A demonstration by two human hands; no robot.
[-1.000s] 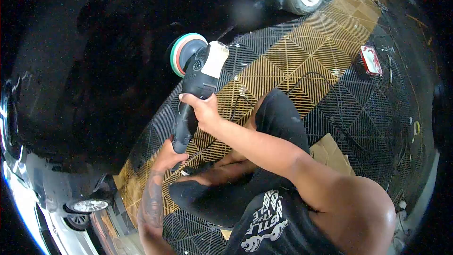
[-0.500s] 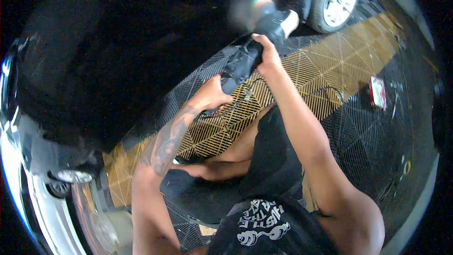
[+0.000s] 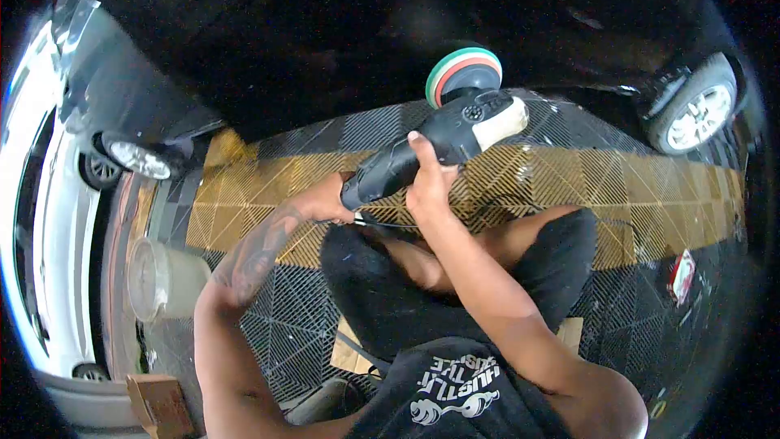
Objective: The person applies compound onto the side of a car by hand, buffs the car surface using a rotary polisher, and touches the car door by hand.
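A black power polisher (image 3: 390,169) with a cream-coloured head cover is held in both hands. My left hand (image 3: 327,198) is wrapped round the rear end of its handle. Nearer the head, my right hand (image 3: 431,179) grips the body, thumb on top. The round pad (image 3: 467,73), layered green, white and orange, faces the side of a black car (image 3: 325,41) and appears against or very close to it; contact cannot be made out. A cord runs from the handle's rear.
Black and yellow grid tiles (image 3: 569,175) cover the floor. A car wheel (image 3: 699,118) stands at right. A bucket (image 3: 175,276) and a cardboard box (image 3: 160,402) are at left, near a white car (image 3: 69,252). A red and white packet (image 3: 682,276) lies at right.
The view has turned, so the wheel sits further right and the bucket shows. Both hands still hold the polisher, now lower in view than half a second ago; its pad looks sharp again.
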